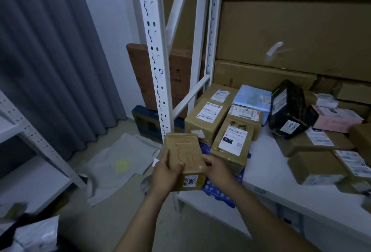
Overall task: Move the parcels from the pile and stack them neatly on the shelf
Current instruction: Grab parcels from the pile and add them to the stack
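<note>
Far left of the grip: grey pleated fabric curtain [50,61], hanging to the floor.
Well beyond and right of the grip: large flat brown cardboard cartons [291,37], stacked at the back of the white metal shelf [267,163].
Directly beyond the grip: white slotted steel upright [156,61].
Left of the grip and lower, on the floor: crumpled grey plastic mailer bags [120,157].
Beneath and right of the grip: blue perforated plastic board [220,193] on the shelf deck, parcels on top.
Well right and beyond: black-wrapped parcel [287,109], tilted, white label facing out.
Just beyond-right of the grip: brown cardboard parcel with white label [230,143] on the blue board; contact with the held parcel not discernible.
In the grip: small brown cardboard parcel with orange squiggle print [184,151], at the shelf's left front corner, white label on the near face.
Left hand [164,173]: clasps the left side, thumb across the top face.
Right hand [216,169]: clasps the right near corner, fingers curled on the edge.
Resting on the board or held clear: cannot tell.
</note>
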